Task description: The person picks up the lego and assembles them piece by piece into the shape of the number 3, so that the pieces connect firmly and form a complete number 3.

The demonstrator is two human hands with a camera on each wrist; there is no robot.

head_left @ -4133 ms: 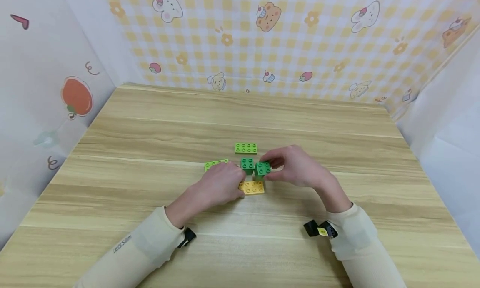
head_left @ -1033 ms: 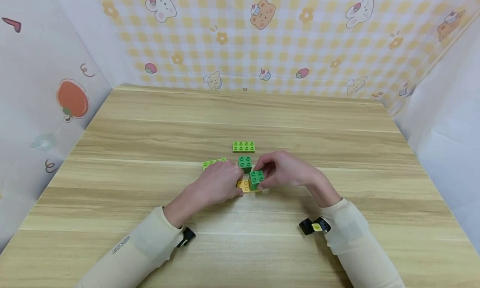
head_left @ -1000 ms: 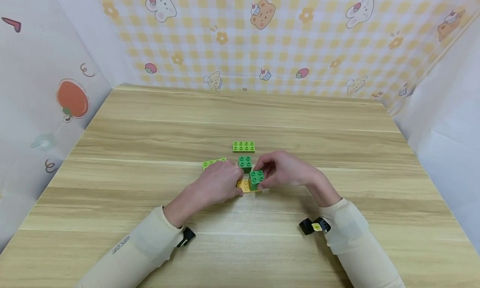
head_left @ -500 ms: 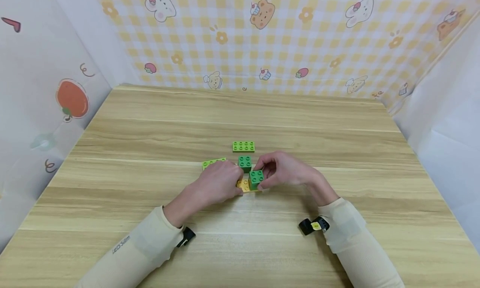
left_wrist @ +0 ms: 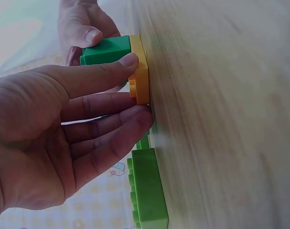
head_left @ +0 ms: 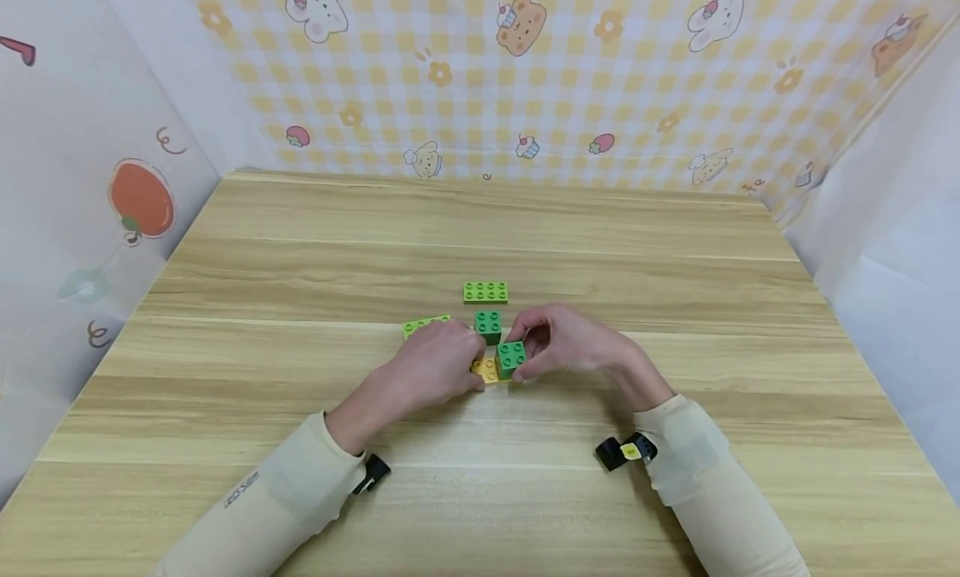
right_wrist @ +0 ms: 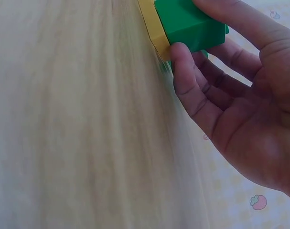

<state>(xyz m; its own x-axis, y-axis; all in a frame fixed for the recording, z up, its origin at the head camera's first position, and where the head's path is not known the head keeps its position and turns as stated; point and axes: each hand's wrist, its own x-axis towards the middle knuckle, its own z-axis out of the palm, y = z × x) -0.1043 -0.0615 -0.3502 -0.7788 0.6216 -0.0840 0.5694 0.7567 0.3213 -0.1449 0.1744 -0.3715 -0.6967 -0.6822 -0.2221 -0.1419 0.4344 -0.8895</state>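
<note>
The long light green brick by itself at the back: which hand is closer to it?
Right, narrowly. The right hand sits just in front of the long light green brick and to its right; the left hand lies farther forward-left.

Legible text, one item: small dark lettering on the cream left sleeve (head_left: 247, 487), running along the forearm in the head view; it appears to read "Less Slim", though the characters are too small to confirm.

Yellow tag (head_left: 628, 451) on the black strap at the right wrist: bears a mark, not readable.

Bricks, walls, wrist views: no readable words, numbers or brand marks.
</note>
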